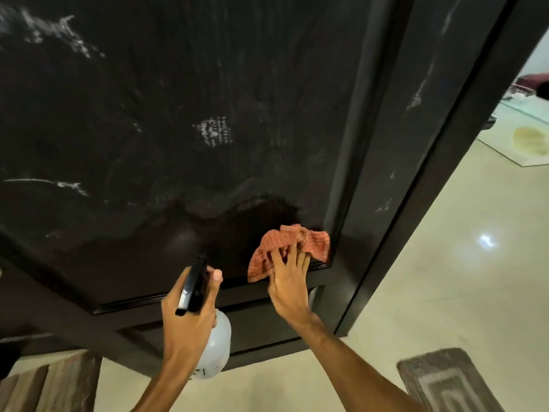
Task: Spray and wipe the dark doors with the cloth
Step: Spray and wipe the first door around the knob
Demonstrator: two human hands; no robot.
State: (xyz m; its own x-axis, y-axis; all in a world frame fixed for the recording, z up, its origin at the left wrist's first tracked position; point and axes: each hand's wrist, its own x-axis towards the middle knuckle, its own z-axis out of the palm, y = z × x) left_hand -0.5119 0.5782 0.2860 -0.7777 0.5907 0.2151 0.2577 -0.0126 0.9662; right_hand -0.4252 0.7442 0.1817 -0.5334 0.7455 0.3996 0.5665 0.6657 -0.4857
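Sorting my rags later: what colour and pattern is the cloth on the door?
Orange-red with a fine check, seen in the head view: the cloth.

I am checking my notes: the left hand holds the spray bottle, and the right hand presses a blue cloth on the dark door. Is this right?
Not quite: the cloth is orange-red checked, not blue, as the head view shows. The rest stands: the left hand holds the spray bottle, and the right hand presses the cloth on the dark door.

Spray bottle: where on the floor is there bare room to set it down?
Bare tile floor runs right of the door frame, between it and the grey mat. A smaller patch lies below the door, between both forearms. Left is crowded by wooden planks. The left hand holds the spray bottle.
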